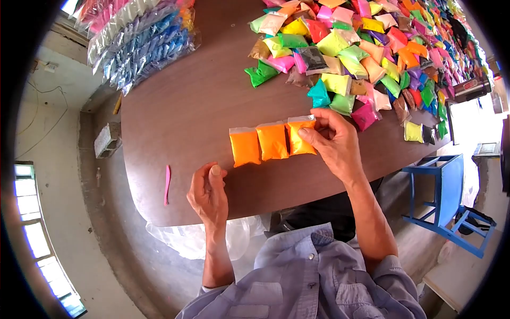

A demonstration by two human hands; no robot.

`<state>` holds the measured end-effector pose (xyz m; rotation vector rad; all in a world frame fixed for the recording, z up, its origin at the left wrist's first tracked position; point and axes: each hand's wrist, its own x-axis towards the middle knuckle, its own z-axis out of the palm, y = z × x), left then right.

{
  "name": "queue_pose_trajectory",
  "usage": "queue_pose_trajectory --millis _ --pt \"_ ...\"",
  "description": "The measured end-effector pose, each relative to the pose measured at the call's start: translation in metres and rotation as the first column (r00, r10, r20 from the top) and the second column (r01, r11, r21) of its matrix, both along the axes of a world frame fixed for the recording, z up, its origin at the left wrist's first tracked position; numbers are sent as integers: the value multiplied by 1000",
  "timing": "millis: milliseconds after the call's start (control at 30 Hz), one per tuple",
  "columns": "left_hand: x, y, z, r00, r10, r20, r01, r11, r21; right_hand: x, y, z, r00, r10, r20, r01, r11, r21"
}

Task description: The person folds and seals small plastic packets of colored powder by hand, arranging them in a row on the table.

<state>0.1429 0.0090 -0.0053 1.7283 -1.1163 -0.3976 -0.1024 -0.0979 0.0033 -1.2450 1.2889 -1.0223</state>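
Three small clear packets with orange filling lie side by side in a row on the brown table. My right hand [336,142] pinches the right-hand orange packet [300,136] at its right side, thumb on top. The middle orange packet [272,141] and the left orange packet [245,148] sit close beside it, their clear top edges facing away from me. My left hand [209,192] hovers near the table's front edge, left of the row and apart from it. Its fingers are loosely curled, the thumb points up, and nothing shows in it.
A large heap of many-coloured packets [345,45] covers the far right of the table [175,122]. Bundled clear bags of packets [146,45] lie at the far left. A pink strip [167,185] rests near the left edge. A blue stool [449,194] stands at the right.
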Motion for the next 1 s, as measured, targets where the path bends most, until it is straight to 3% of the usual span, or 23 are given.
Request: queue_pose_trajectory --millis 67,400,567,767,833,1000 --pt "-1 -1 0 1000 7 7 -7 1000 8 2 1 1 994 -51 93 51 999 10" --pt "-5 -2 5 999 29 15 -30 997 67 -5 6 -2 993 -59 106 63 997 -35" --pt "-7 -2 9 999 37 -15 -36 997 66 -15 16 -17 958 -114 264 162 973 -165" --pt "-9 -2 9 1000 17 -25 -16 999 42 -51 43 -14 959 -274 67 282 940 -192" --pt "-10 -2 8 999 45 -20 -44 997 59 -64 45 -21 947 -313 -79 260 885 -387" --pt "-12 -3 8 998 48 36 -50 997 58 -84 51 -14 959 -282 -34 234 854 -465"
